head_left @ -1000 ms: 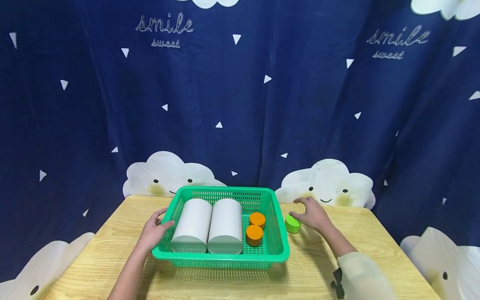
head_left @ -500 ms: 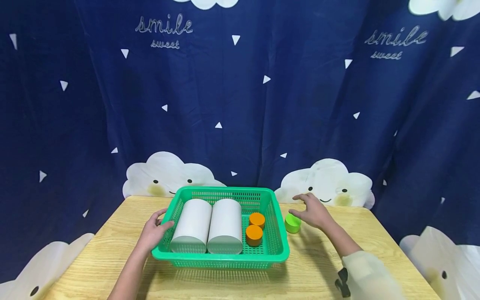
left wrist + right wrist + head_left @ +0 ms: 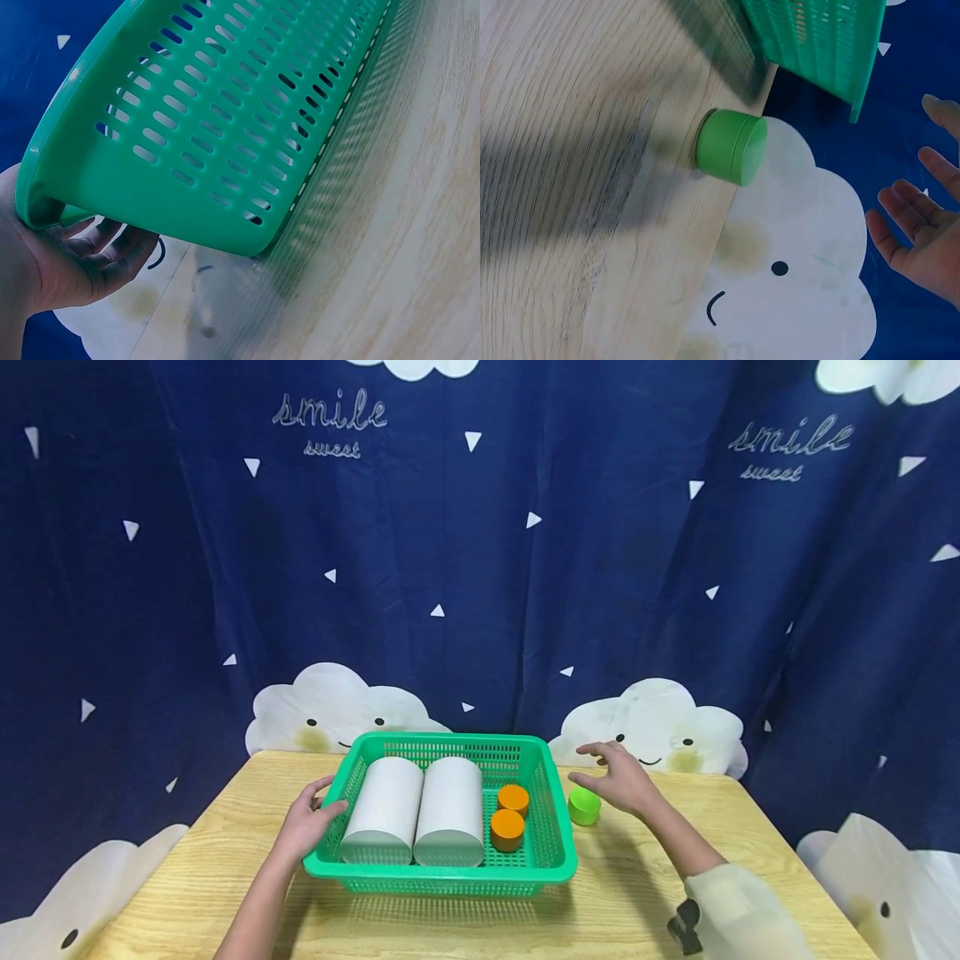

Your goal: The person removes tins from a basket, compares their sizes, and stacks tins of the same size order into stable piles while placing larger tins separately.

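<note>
A green plastic basket with slotted walls stands on the wooden table. Two white cylinders, a left one and a right one, lie side by side in it, next to two small orange round containers. My left hand grips the basket's left rim, thumb on top; the left wrist view has its fingers curled beneath the rim. To the right of the basket stands a small light-green round container with a lid. Above it hovers my right hand, fingers spread, holding nothing.
The wooden table extends in front of the basket and to both sides. A dark blue curtain with white clouds and triangles hangs right behind the table's far edge.
My right hand has shifted slightly to the left and up, toward the basket's right rim. My left hand, the basket and the containers have stayed where they were.
</note>
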The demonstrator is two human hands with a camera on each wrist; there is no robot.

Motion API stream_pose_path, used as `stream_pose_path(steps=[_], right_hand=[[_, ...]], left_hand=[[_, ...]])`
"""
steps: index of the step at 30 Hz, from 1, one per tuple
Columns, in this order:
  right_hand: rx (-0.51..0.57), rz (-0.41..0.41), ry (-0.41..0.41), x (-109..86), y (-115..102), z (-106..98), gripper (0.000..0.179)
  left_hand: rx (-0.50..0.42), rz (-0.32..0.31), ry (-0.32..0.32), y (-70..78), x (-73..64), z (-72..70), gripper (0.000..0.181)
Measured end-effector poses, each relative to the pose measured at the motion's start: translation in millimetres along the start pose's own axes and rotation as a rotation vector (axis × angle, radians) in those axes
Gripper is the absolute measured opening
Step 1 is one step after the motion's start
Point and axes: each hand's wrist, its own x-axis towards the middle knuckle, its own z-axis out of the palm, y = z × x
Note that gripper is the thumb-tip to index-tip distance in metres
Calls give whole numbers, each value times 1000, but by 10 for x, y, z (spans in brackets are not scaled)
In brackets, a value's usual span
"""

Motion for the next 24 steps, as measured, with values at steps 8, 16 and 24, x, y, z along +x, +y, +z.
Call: stream_pose_path(steps=[8,16,24], right_hand=[[44,-2,-15,6,-78,67,46],[38,-20,-23,14,-180,150,44],[57,-73,-35,-1,-296,245,42]], left_hand=[[3,-4,0,2,-2,-4,61],[5,-4,0,-17,11,-5,61],[3,-1,3,10,-6,-3,61]])
